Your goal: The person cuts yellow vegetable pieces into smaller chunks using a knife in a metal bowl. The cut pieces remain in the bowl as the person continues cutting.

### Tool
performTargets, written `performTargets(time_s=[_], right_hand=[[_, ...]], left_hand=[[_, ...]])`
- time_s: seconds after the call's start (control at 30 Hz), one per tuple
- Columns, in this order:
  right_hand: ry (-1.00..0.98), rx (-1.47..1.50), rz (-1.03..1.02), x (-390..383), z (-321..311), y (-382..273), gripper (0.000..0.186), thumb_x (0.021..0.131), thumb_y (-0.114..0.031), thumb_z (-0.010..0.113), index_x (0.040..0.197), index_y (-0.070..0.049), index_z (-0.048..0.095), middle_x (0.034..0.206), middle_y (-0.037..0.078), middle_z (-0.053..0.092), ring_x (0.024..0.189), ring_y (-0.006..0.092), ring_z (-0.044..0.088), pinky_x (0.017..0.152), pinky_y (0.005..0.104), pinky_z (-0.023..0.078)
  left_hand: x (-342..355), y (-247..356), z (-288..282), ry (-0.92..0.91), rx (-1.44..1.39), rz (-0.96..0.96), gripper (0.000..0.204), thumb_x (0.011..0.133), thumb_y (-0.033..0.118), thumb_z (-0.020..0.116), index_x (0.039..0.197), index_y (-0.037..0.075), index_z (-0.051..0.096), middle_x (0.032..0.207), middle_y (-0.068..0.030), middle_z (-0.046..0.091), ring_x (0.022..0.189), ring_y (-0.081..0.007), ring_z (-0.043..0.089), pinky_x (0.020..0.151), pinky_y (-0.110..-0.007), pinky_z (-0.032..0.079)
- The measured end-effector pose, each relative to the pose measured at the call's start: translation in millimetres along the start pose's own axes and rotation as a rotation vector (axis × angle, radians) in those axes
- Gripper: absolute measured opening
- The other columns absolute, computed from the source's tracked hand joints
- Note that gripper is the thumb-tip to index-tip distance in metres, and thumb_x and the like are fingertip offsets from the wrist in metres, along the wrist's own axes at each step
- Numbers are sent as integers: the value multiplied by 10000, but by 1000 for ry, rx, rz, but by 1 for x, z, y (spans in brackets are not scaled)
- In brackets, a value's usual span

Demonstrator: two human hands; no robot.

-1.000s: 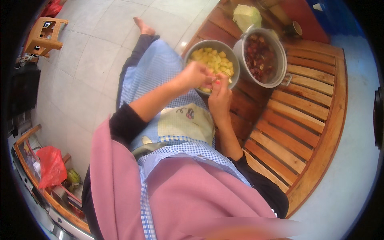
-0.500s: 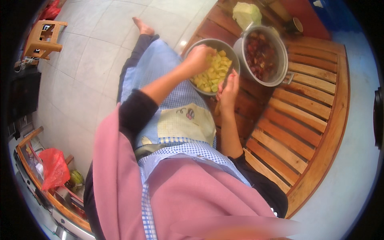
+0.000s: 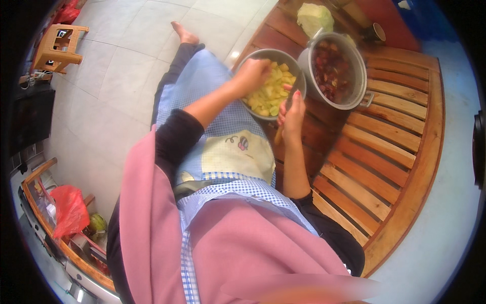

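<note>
A round grey metal bowl (image 3: 298, 105) holds many cut yellow pieces (image 3: 273, 96) that look like potato. My left hand (image 3: 253, 76) reaches over the bowl's left rim, its fingers curled together above the pieces; what they hold, if anything, is hidden. At the bowl's near right edge, my right hand (image 3: 292, 115) is closed round a knife (image 3: 278, 136). The knife's brown handle shows below my fist, and its dark blade rises past my fingers toward the bowl's right rim.
Just right of the bowl stands a metal pot (image 3: 349, 104) with dark red pieces inside. A pale green cabbage (image 3: 315, 19) lies behind it, near a dark cup (image 3: 375, 32). All rest on a slatted wooden bench (image 3: 377, 167). A plastic stool (image 3: 61, 45) stands far left.
My right hand has turned slightly, and the knife blade is more upright beside the bowl's rim. My left hand remains over the bowl with curled fingers. The whole view has shifted a little.
</note>
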State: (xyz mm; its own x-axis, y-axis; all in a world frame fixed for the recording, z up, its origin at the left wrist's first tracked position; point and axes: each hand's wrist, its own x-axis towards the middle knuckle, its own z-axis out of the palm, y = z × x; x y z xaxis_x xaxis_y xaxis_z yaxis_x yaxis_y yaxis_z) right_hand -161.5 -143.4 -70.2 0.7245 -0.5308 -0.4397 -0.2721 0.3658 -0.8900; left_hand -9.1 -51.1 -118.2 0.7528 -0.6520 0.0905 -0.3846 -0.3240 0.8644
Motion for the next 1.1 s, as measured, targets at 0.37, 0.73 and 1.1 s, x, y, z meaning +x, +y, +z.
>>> performTargets(time_s=[0.37,0.73,1.1], right_hand=[[-55,11,15,2,-4,2,463,1040,-433,317,1183,-57,546,548,-39,361,371,47,300,333,211,254],[-67,-201,-63,-4,4,-2,404,1047,-343,328,1298,-81,506,665,-9,451,516,79,425,456,216,350],[-131,-666,-535,-12,16,-5,450,990,-185,346,1421,-115,452,658,54,451,562,112,388,536,295,353]], left_hand=[[7,0,15,-238,342,-24,209,765,1,578,944,12,685,906,-217,666,907,-379,638,771,-456,506],[-11,37,-35,-289,-584,-512,332,818,84,701,1132,-5,644,1013,-198,691,902,-233,692,794,-330,570],[-37,47,-43,-184,-751,-609,272,838,48,691,1048,-101,605,981,-190,667,891,-259,691,787,-307,574]])
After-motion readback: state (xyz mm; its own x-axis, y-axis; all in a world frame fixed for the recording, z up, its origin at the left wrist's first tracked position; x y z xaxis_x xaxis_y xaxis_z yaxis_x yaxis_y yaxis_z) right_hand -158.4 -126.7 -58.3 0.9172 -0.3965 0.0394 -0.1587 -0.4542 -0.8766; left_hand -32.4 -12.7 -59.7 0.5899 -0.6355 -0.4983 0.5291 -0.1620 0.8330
